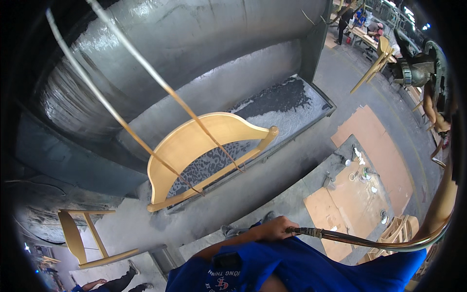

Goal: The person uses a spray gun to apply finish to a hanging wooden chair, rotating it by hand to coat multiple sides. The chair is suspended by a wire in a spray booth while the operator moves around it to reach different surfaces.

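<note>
My left hand [278,228] is closed around a dark hose [340,237] in front of my blue shirt. The hose runs right and bends up along my right forearm. At the upper right, my right hand [431,108] is wrapped round a spray gun [413,72], held up and away from my body; its fingers are partly in shadow. Ahead of me a pale wooden chair-back frame [214,124], curved on top with a straight lower rail, hangs from two thin metal rods [127,127] with hooked ends. Neither hand touches the frame.
Behind the frame stands a metal spray booth with a foamy water trough [296,114]. Cardboard [335,209] with cups and cans lies on the floor at right. Other wooden frames [75,238] are at left, upper right and lower right. Co-workers appear lower left and upper right.
</note>
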Demonstrator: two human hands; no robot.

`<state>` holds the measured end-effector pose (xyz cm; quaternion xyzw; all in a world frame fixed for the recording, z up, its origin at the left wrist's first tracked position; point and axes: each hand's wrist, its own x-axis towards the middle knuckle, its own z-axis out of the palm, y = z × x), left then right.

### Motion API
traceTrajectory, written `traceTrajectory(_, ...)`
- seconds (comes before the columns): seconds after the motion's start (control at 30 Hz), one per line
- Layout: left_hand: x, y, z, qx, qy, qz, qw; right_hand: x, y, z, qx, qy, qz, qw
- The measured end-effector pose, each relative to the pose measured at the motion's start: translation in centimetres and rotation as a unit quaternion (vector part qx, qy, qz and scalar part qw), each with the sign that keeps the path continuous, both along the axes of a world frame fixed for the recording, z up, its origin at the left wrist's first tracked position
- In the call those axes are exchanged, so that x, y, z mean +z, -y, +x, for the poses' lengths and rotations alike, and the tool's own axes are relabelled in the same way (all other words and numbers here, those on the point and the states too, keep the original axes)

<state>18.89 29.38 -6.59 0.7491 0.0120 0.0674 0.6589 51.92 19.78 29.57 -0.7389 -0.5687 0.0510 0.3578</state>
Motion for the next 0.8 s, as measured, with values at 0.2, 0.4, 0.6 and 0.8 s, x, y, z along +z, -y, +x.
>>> traceTrajectory(0.2, -0.5, -0.1, 2.2, 0.027, -0.026, -0.009, 0.999, -2.4, -2.3, 5.5, 0.034, -0.06, -0.016, 0.997)
traceTrajectory(0.4, -1.2, -0.2, 3.7, 0.019, -0.052, -0.037, 0.998, -1.8, -6.7, 9.3, 0.099, -0.14, -0.033, 0.985)
traceTrajectory(0.6, -1.0, -0.2, 2.5, 0.054, -0.056, -0.034, 0.996, -3.3, -10.0, 10.8, 0.155, -0.298, 0.009, 0.942)
traceTrajectory(0.8, -0.6, -0.4, -2.3, 0.109, -0.096, 0.012, 0.989, -13.4, -8.2, 4.9, -0.014, -0.321, 0.212, 0.923)
